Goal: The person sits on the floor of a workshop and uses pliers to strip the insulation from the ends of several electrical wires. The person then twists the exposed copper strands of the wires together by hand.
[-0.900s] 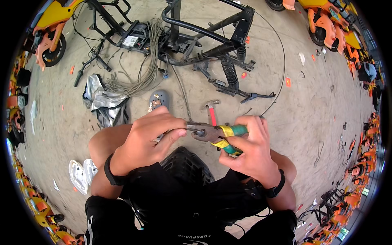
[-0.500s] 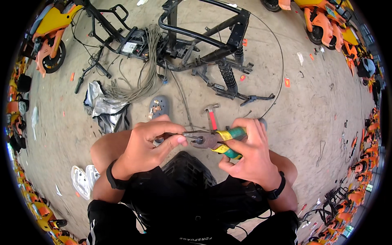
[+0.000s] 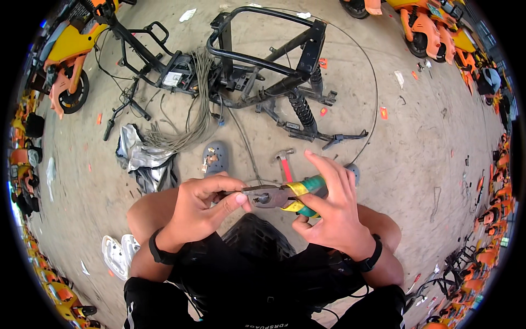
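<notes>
My right hand (image 3: 342,219) is wrapped round a pair of pliers (image 3: 279,198) with green and yellow handles, its index finger lifted off the grip. The pliers' worn metal head points left, toward my left hand (image 3: 200,211). Between the thumb and index finger of that hand a thin dark cable (image 3: 256,188) is pinched, running along the upper side of the pliers' head. Whether the jaws bite on the cable I cannot tell. Both hands are held over my lap, above a black ribbed object (image 3: 257,236) between my legs.
A red-handled hammer (image 3: 285,164) lies on the floor ahead. Beyond it stands a black scooter frame (image 3: 263,63), with a bundle of grey cables (image 3: 186,131) over it. A silver cloth (image 3: 145,159) lies at left. Long cable curves at right; orange and yellow scooters (image 3: 71,68) line the edges.
The index finger of my right hand has risen off the pliers' handle. Both hands and the pliers sit slightly lower in the picture, as the whole view has shifted a little.
</notes>
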The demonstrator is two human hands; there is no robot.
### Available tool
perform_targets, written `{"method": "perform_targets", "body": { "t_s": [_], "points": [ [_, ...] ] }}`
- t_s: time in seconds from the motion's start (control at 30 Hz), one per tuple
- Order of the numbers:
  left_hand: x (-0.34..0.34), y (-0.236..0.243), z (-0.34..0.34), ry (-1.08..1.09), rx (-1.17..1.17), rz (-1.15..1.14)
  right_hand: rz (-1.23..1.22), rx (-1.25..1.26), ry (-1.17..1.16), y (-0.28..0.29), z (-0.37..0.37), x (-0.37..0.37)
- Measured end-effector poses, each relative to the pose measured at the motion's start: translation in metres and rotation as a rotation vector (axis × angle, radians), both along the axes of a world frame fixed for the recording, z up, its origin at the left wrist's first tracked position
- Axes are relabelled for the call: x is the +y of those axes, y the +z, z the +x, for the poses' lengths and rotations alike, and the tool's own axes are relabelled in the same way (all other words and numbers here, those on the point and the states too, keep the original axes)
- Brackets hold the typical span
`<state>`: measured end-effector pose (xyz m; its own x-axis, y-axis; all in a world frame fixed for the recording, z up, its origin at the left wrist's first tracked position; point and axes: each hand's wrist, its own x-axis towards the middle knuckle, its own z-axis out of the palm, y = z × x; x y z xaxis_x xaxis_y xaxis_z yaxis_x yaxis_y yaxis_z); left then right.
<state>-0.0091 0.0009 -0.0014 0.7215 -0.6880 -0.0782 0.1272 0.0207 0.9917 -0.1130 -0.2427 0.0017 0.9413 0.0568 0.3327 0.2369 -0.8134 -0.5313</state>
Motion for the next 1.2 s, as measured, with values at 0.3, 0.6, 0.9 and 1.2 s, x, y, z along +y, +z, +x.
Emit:
{"method": "perform_targets", "body": {
  "t_s": [0.3, 0.6, 0.9, 1.2],
  "points": [
    [0.000, 0.000, 0.000, -0.042, 0.164, -0.061, -0.057, -0.020, 0.020, -0.001, -0.002, -0.002],
    [0.000, -0.007, -0.001, -0.066, 0.292, -0.138, -0.069, -0.081, 0.014, -0.003, -0.004, 0.000],
    [-0.002, -0.011, -0.008, -0.030, 0.295, -0.166, -0.042, -0.104, 0.010, -0.005, -0.003, -0.001],
    [-0.002, -0.011, -0.006, -0.020, 0.274, -0.187, 0.000, -0.057, -0.023, 0.002, -0.002, 0.000]
  ]
}}
